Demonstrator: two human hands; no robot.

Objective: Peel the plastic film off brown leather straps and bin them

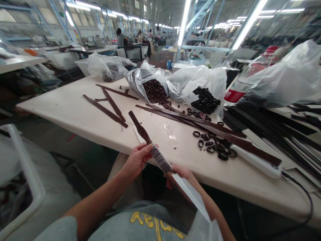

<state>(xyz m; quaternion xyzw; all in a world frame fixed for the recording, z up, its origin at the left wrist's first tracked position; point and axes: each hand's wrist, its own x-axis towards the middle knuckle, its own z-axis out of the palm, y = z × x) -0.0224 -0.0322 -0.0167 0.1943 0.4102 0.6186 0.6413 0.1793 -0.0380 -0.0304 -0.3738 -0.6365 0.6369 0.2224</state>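
A dark brown leather strap (139,130) slants across the table's front edge, its middle wrapped in thin whitish film (162,158). My left hand (138,158) pinches the strap at the upper end of the wrapping, thumb on top. Lower down, my right hand (179,174) is closed around the strap, its fingers partly hidden behind it. From there a loose length of translucent white film (192,192) trails down over my right forearm to my lap. The strap's far tip rests over or just above the white tabletop (105,137); I cannot tell which.
More brown straps (101,110) lie at left and across the middle. Black rings (210,149) are scattered beside a white corded tool (255,161). Behind stand plastic bags of brown pieces (154,92) and black pieces (205,100), and a bottle (247,78). A white bin (37,187) stands at left.
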